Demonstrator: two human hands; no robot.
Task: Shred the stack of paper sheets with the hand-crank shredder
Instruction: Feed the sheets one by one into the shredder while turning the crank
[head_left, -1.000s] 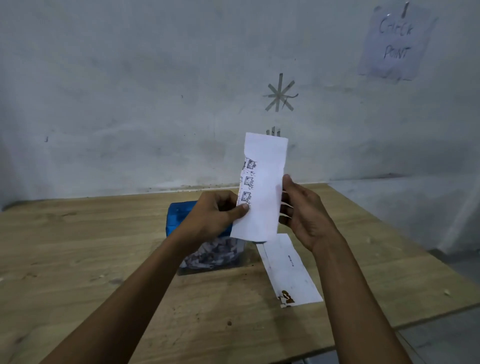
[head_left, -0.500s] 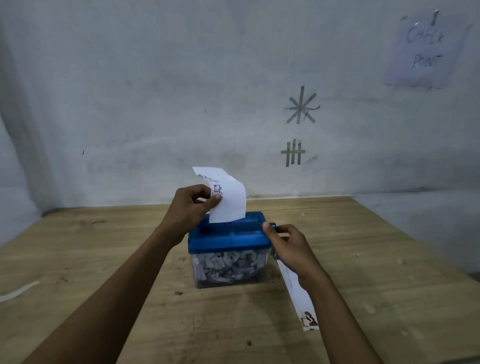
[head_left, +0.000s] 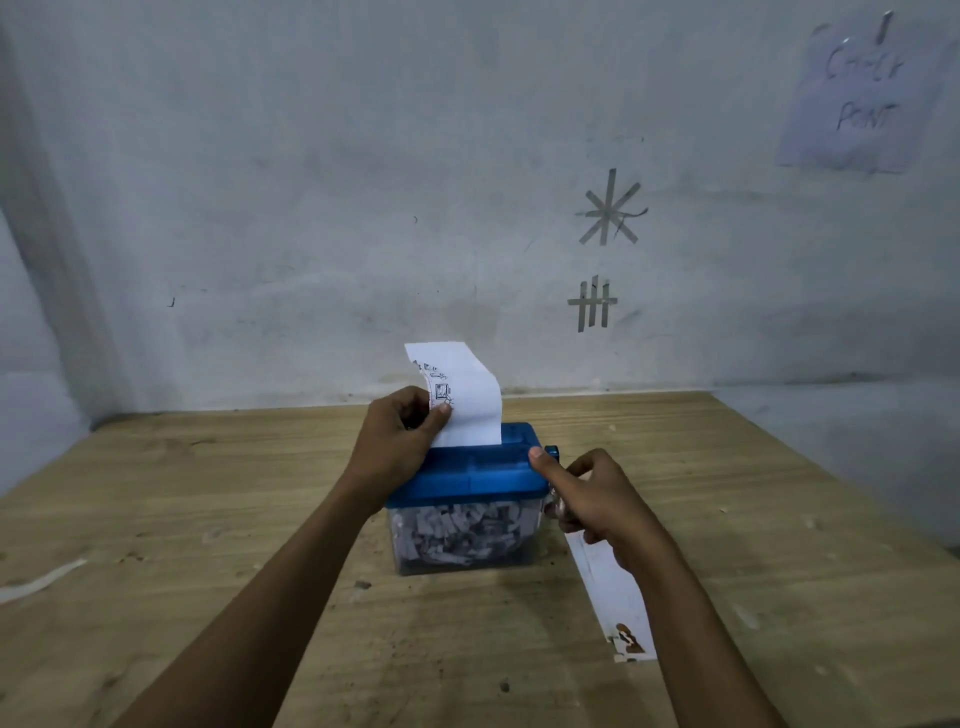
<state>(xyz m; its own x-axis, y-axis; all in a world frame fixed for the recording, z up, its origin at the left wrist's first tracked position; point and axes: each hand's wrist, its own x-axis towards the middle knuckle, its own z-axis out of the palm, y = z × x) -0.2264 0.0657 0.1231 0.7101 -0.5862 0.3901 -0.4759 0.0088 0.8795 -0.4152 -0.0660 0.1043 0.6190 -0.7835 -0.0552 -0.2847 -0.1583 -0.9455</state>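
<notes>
Feeding a white printed paper sheet (head_left: 470, 400) into the blue-lidded clear-plastic hand-crank shredder (head_left: 467, 475) on the wooden table (head_left: 208, 519): the sheet stands upright in the top slot, long axis vertical. The left hand (head_left: 397, 441) fingers pinch its left edge. The right hand (head_left: 592, 499) fingers curl round the crank (head_left: 551, 452) on the shredder's right side, thumb on the lid corner. A stack of white paper sheets (head_left: 608, 592) lies flat right of the shredder, pointing toward the viewer.

The shredder (head_left: 467, 475) stands mid-table (head_left: 208, 519), with the wall (head_left: 311, 208) behind it. A sheet (head_left: 470, 400) rises from its top slot, pinched at the left edge by the left hand (head_left: 400, 439). The right hand (head_left: 592, 493) is at the shredder's right side, apparently gripping the crank (head_left: 552, 451). Shreds (head_left: 462, 530) lie inside. A second sheet (head_left: 613, 597) lies on the table just right of the shredder.
</notes>
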